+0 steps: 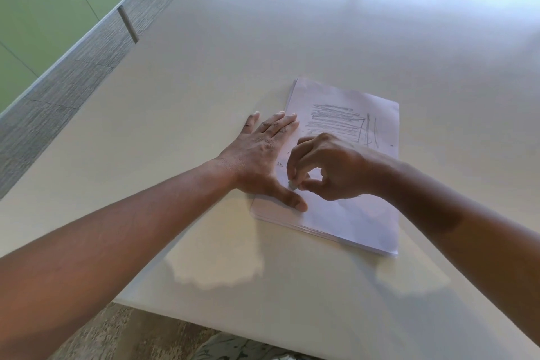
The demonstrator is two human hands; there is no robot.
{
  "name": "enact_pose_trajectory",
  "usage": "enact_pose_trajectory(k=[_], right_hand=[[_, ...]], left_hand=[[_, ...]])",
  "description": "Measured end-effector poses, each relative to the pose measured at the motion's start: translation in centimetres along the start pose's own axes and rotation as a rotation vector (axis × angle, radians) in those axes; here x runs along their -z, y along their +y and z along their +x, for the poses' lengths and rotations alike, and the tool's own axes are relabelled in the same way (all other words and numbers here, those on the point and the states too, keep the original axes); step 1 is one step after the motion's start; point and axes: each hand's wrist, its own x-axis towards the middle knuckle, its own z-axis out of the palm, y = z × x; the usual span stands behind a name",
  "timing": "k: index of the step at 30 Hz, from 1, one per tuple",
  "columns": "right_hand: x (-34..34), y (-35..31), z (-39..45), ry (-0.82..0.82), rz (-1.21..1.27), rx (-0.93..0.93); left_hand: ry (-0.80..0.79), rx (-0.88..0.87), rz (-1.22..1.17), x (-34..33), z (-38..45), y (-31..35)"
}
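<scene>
1. Two hands worked over a paper stack point(359, 219) that lay on the white table point(292, 23), near its front edge.
2. Left hand point(263, 155) lay flat with fingers spread, pressing the stack's left edge.
3. Right hand point(330, 169) pinched a small eraser point(293, 185) between thumb and fingertips, its tip on the top sheet, just below the pencil scribbles point(336, 123).

Our left hand point(263, 152) lies flat, fingers straight, thumb spread; our right hand point(327, 168) curls, thumb and fingertips pinching.
</scene>
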Motion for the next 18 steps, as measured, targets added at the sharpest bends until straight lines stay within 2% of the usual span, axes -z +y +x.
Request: enact_pose_trajectory(k=[4, 10, 15, 18], right_hand=[[-0.7, -0.2, 0.4, 0.061, -0.002, -0.003], [0.4, -0.2, 0.2, -0.025, 0.006, -0.010], [-0.2, -0.2, 0.5, 0.073, 0.014, -0.012], [0.2, -0.2, 0.3, 0.007, 0.049, -0.036]], left_hand=[[-0.001, -0.007, 0.002, 0.1, 0.0, 0.1], [-0.005, 0.001, 0.004, 0.0, 0.0, 0.0], [0.005, -0.003, 0.007, 0.0, 0.0, 0.0], [-0.006, 0.001, 0.004, 0.1, -0.1, 0.1]])
